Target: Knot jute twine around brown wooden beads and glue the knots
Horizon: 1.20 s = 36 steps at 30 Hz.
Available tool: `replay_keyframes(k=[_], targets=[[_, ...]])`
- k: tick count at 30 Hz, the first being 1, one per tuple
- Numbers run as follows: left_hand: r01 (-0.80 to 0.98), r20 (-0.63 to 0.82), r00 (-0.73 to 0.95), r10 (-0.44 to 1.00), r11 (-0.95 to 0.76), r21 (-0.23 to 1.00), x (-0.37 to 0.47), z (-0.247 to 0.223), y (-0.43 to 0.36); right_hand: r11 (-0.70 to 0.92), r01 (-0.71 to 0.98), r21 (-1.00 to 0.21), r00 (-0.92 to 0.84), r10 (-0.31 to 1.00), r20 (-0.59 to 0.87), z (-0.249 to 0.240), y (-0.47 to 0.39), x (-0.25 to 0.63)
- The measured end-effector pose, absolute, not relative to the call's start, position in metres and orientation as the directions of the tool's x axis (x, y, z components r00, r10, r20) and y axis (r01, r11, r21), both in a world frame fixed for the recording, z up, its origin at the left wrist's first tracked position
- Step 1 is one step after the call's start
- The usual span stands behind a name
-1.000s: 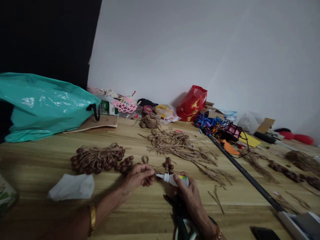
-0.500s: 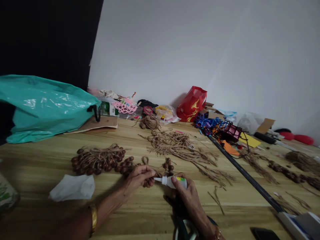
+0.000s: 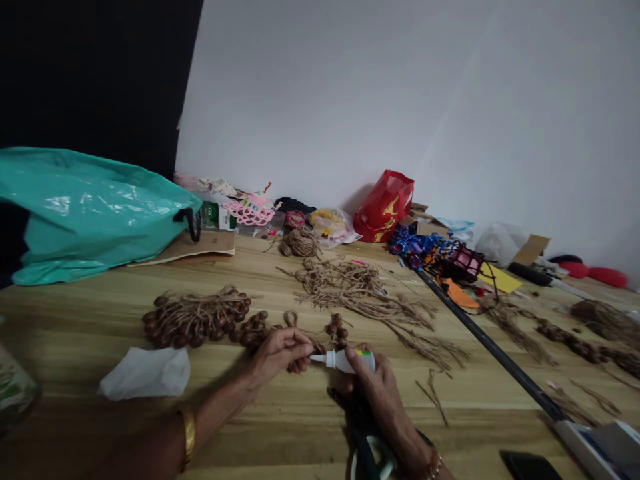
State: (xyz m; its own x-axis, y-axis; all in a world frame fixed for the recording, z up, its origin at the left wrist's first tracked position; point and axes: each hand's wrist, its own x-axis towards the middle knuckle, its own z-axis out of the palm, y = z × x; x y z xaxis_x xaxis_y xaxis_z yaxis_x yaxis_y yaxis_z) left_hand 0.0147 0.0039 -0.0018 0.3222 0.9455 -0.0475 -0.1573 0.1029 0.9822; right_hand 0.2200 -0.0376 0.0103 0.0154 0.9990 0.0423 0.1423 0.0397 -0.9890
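Sideways, squeeze bottle pointed nozzle at left hand, long axis nearly level, gripped by right hand; left grip pinched closed, contents unclear.

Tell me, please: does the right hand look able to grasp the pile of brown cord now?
Probably not freely: the right hand is holding the white bottle. Otherwise the way looks open, since the pile of brown cord lies uncovered on the table beyond.
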Motion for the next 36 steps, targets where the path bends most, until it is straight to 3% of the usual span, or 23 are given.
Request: replay_keyframes(k=[13,26,36], targets=[[-0.174,-0.093,0.306,0.947,0.152,0.973,0.016,0.007,0.0,0.011,0.193,-0.981,0.052,0.998,0.021,0.012,-0.038,0.221],[-0.263,-0.157,0.324,0.933,0.248,0.932,0.014,0.009,-0.001,-0.018,-0.083,-0.996,-0.017,1.0,-0.016,0.006,-0.035,0.224],[-0.307,-0.175,0.321,0.931,0.277,0.911,0.013,0.008,0.001,-0.004,-0.162,-0.987,-0.118,0.993,0.015,0.006,-0.039,0.227]])
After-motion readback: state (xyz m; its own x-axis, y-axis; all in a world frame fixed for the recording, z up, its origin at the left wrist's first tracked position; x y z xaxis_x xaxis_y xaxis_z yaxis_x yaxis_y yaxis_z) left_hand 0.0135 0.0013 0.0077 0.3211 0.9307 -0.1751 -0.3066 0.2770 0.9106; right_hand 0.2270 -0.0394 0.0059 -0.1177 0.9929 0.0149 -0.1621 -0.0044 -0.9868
